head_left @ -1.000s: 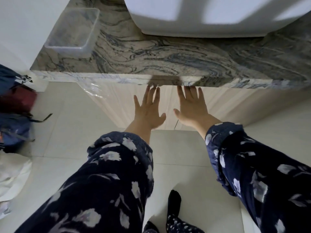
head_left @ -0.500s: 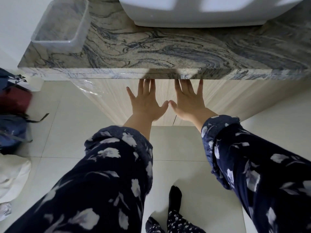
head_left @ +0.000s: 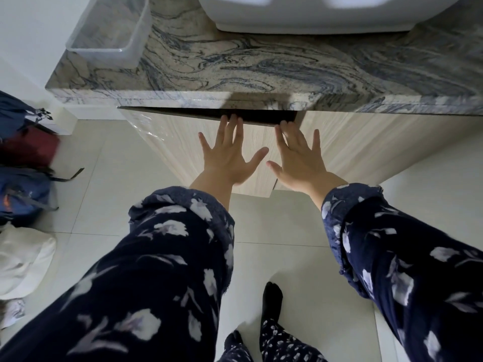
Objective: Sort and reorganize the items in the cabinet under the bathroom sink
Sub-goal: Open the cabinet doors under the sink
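- The pale wood cabinet door sits under the grey swirly stone tabletop, open a crack.
- Left hand: flat, fingers spread, tips hooked on the door's top edge.
- Right hand: the same.
- The door looks stiff and smooth; pull by that top edge.

This is a bathroom in a home, with a white sink at 12 o'clock on a swirly stone tabletop, a wooden cabinet under it, and a pale tiled floor.

Pale tiled floor; white wall
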A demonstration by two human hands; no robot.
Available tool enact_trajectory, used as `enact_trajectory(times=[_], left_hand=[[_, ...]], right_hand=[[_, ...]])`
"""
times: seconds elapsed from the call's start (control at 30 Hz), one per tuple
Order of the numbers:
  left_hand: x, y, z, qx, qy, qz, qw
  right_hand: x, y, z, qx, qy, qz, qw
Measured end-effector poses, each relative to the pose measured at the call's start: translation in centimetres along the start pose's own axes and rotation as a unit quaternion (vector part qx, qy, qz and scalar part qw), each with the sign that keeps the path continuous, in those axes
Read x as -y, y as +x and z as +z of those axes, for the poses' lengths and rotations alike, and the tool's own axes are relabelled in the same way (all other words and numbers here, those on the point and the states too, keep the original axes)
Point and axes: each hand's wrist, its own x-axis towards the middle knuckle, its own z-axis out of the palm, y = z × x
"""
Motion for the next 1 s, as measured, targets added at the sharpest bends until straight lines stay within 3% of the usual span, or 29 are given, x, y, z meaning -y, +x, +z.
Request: enact_trajectory(times=[0.27,0.5,0.77,1.0], left_hand=[[1.3,-5.7,1.4,-0.003,0.037,0.011,0.999],[3.2,-9.2,1.4,0.002,0.062,0.021,0.998],[3.4,-9.5,1.2,-0.017,-0.011,-0.126,0.992],[5.5,-11.4,0.7,0.027,-0.026,-0.145,0.989]], right_hand=[[3.8,-4.8,0.5,-0.062,-0.036,-0.020,0.997],[5.2,-8.2,2.0,-0.020,-0.047,-0.073,0.996],[6.4,-10.0,1.2,0.036,-0.058,-0.132,0.989],[8.1,-11.7,1.2,0.067,-0.053,-0.202,0.976]])
